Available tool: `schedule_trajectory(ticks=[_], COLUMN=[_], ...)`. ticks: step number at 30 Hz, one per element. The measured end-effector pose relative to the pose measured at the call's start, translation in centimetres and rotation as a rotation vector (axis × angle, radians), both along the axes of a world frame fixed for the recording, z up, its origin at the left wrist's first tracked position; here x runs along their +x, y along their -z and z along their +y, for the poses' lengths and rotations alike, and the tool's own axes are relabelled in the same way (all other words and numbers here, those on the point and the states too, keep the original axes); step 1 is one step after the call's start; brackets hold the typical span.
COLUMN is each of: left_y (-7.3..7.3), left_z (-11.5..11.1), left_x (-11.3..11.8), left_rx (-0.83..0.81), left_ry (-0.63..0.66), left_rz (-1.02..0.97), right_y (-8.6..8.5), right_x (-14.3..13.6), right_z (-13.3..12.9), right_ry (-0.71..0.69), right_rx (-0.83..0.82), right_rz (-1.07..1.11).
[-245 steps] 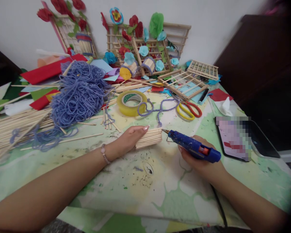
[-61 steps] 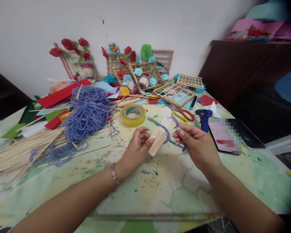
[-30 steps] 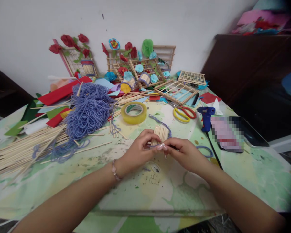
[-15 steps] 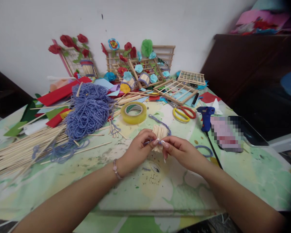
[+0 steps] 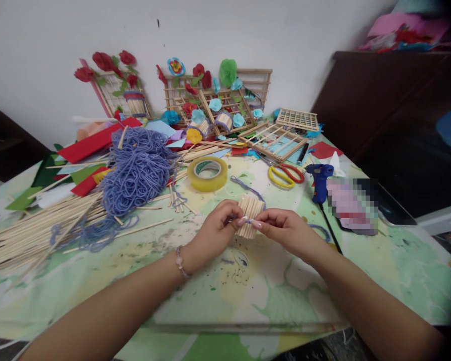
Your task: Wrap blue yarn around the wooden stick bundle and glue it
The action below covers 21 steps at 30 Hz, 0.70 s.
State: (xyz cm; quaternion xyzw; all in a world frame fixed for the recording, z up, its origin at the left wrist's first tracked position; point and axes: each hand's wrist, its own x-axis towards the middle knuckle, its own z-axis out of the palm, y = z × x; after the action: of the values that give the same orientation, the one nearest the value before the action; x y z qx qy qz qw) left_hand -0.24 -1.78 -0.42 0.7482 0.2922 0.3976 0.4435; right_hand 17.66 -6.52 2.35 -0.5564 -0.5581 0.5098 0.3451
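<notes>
The left hand [image 5: 220, 225] and the right hand [image 5: 281, 225] met over the middle of the table [image 5: 195, 301], their fingertips nearly touching. On each, thumb and forefinger were pinched together on a blue-violet braided cord [image 5: 245, 185], which crossed the face of a small stick bundle [image 5: 251, 204]; the left hand's other fingers were curled in, partly hidden. The bundle, a flat row of short pale sticks laid side by side, sat between the hands and just beyond the fingertips, its far end pointing away from the person. More of the cord curved out past that far end (a further loop showed beyond the right wrist). A roll of yellow tape [image 5: 207, 184] lay farther back, with red-and-yellow-handled scissors [image 5: 283, 186] to its right. Near these, a blue glue gun [image 5: 320, 183] stood beside a phone [image 5: 351, 208], and a tangled heap of yarn [image 5: 137, 170] covered part of the left side.
</notes>
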Motion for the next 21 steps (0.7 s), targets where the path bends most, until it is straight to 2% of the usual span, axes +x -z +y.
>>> schedule_trajectory(ticks=[10, 15, 21], left_y=[-0.39, 0.20, 0.49], left_z=[-0.70, -0.84, -0.60], left_x=[-0.15, -0.21, 0.01], left_rx=[-0.272, -0.220, -0.138], left_ry=[0.040, 0.075, -0.016], left_rz=[-0.098, -0.091, -0.030], right_y=[-0.24, -0.14, -0.12], right_x=[-0.01, 0.06, 0.09], right_z=[-0.24, -0.49, -0.54], right_ry=[0.077, 0.115, 0.179], right_rx=[0.180, 0.295, 0.387], right_rz=[0.066, 0.112, 0.158])
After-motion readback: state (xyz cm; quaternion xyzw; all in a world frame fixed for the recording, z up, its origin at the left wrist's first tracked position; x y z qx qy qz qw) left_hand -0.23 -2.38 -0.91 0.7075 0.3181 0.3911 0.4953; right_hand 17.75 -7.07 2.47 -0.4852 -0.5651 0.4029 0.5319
